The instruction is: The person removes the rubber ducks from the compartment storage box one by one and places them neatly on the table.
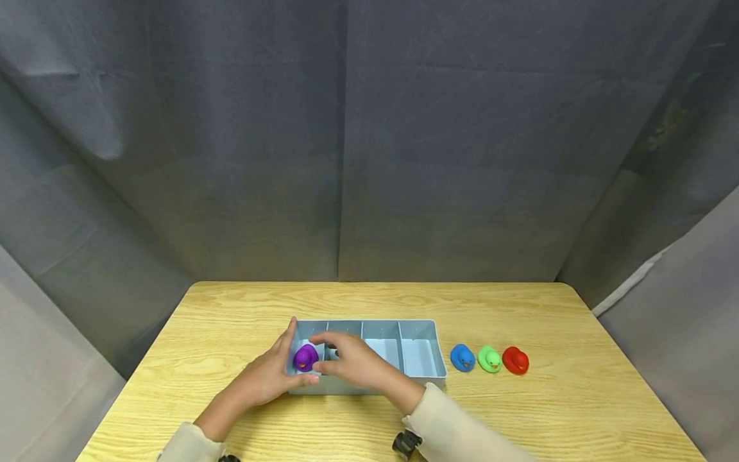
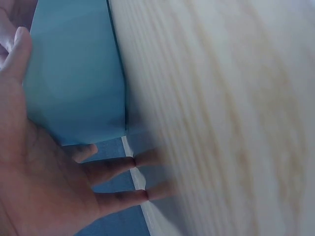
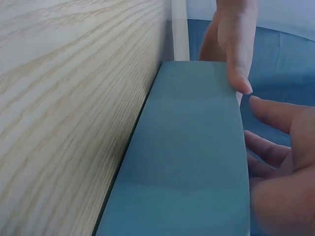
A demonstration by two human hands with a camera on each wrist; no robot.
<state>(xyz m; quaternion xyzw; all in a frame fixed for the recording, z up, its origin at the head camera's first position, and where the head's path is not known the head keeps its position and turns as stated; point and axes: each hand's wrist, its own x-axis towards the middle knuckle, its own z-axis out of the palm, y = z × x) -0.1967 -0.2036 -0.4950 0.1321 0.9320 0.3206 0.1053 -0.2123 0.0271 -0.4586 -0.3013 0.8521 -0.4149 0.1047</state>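
A light blue box (image 1: 369, 385) with a row of compartments lies lengthwise on the table. In its leftmost compartment sits a purple rubber duck (image 1: 306, 358). My left hand (image 1: 262, 378) holds the box's left end, thumb along the near wall and the other fingers around the end wall; the left wrist view shows the thumb on the box's side (image 2: 74, 73). Over the second compartment is my right hand (image 1: 352, 360), its thumb and index finger parted just right of the purple duck. That hand hides most of the second compartment.
Right of the box, a blue duck (image 1: 462, 358), a green duck (image 1: 489, 359) and a red duck (image 1: 516, 360) stand in a row on the wooden table (image 1: 548, 417). Grey curtains (image 1: 450, 160) hang behind the table and at both sides.
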